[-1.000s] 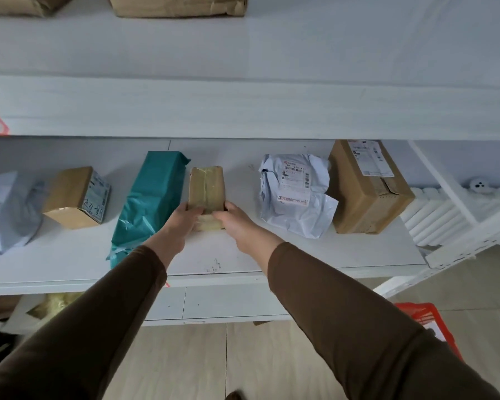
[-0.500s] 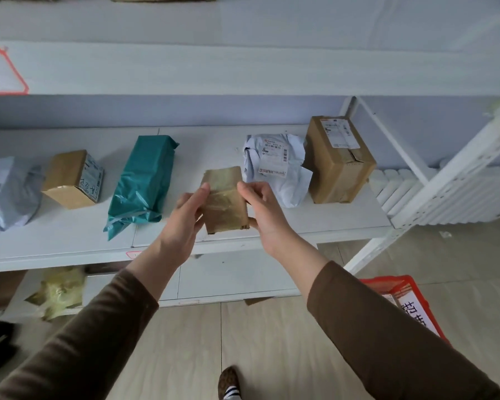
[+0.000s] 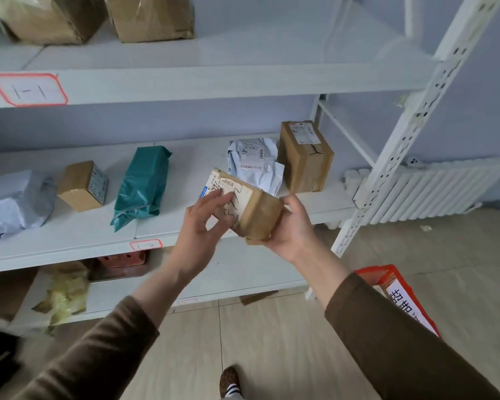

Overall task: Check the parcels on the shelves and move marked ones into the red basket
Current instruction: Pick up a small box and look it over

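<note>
My right hand (image 3: 293,226) grips a small taped brown parcel (image 3: 260,216) from below, held in the air in front of the middle shelf (image 3: 78,241). The parcel is turned so its white label with handwritten black marks faces me. My left hand (image 3: 202,226) is beside it, fingers spread loosely and fingertips touching the label. The red basket (image 3: 399,287) stands on the floor at the lower right, partly hidden by my right sleeve, with a white sign on it.
On the middle shelf lie a grey bag (image 3: 15,203), a small brown box (image 3: 83,186), a teal bag (image 3: 143,183), a white bag (image 3: 254,163) and a tall brown box (image 3: 305,155). Brown parcels (image 3: 150,17) sit on the top shelf. A white upright (image 3: 410,122) and radiator (image 3: 433,192) stand to the right.
The small parcel was lifted off the shelf and turned over, so its marked label now faces me. My left hand let go its grip and now only touches the label.
</note>
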Motion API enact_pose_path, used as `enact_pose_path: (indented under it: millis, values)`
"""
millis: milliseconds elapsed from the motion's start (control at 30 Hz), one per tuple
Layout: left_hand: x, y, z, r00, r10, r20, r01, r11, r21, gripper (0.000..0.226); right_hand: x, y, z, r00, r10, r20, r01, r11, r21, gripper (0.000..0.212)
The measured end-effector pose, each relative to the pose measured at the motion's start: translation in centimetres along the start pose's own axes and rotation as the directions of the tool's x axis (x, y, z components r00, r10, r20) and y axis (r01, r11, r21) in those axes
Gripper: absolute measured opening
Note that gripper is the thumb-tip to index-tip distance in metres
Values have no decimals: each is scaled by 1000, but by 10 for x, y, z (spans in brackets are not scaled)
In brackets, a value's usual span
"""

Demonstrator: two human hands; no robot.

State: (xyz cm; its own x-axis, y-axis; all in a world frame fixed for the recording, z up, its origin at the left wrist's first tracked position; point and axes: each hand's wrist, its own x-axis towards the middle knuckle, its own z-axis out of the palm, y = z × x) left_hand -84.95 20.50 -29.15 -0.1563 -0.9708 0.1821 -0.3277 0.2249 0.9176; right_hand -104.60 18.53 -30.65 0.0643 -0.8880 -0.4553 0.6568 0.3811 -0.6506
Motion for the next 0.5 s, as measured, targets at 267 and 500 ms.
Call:
enact_pose_path:
  millis: [267,500]
  values:
    - [-42,11,3,969,245,27,-245,948,205,44,-22,16,-13,992,-16,125,0,992,127,64]
    - [-45,12,-2,995,-98,-9,82,876,-474,38,-56,23,30,886,-460,66,445,799,-405,38]
